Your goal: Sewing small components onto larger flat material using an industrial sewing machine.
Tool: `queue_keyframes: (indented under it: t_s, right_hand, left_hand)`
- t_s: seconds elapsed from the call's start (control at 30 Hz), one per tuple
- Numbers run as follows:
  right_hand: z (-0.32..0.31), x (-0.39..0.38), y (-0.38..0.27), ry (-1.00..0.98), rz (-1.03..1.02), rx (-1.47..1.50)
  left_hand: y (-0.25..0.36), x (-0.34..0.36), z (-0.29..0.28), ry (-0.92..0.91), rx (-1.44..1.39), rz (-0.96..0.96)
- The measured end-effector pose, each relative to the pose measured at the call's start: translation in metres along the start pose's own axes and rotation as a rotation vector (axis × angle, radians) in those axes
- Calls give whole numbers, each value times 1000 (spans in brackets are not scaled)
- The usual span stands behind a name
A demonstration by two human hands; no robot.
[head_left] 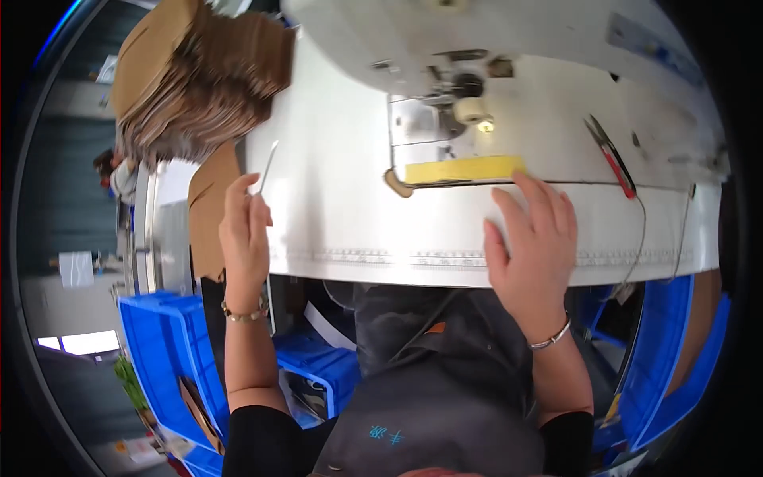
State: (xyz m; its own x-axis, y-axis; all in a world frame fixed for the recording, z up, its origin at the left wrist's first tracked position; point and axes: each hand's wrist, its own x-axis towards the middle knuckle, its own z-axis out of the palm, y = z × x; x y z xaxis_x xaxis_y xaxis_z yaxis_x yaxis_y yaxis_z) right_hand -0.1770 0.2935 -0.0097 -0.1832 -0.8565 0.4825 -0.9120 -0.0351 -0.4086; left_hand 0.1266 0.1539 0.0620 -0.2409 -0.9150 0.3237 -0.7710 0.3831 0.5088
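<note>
My left hand is at the table's left side, fingers closed on a thin pale rod-like tool pointing away from me. My right hand rests with fingers apart near the table's front, a fingertip at the right end of a yellow strip. That strip lies below the needle area of a white sewing machine, with a small tan piece at its left end. Red-and-black thread snips on a cord lie to the right of my right hand.
A tall stack of brown cut pieces fills the back left of the white table, with more brown pieces below it. Blue bins stand left, underneath and right. A dark apron covers my body.
</note>
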Motion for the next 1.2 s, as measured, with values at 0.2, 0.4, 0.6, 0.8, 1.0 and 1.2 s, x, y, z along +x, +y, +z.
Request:
queue_keyframes:
  t_s: [0.2, 0.4, 0.6, 0.8, 1.0, 1.2]
  right_hand:
    - [2, -4, 6, -18, -4, -124]
    - [6, -6, 7, -26, -36, -173]
    - [7, -8, 8, -40, -45, -154]
    - [7, -8, 9, -47, -42, -168]
    - [3, -4, 4, -60, -40, -172]
    - [7, -4, 8, -67, -40, -152]
  left_hand:
    - [-90, -137, -74, 584, -36, -209]
    - [-121, -198, -66, 401, 302, -313]
    - [-125, -167, -34, 222, 256, -463]
    - [-133, -161, -26, 205, 237, -330]
    - [-167, -206, -20, 834, 18, -423]
    - [-191, -203, -9, 1034, -1439, -935]
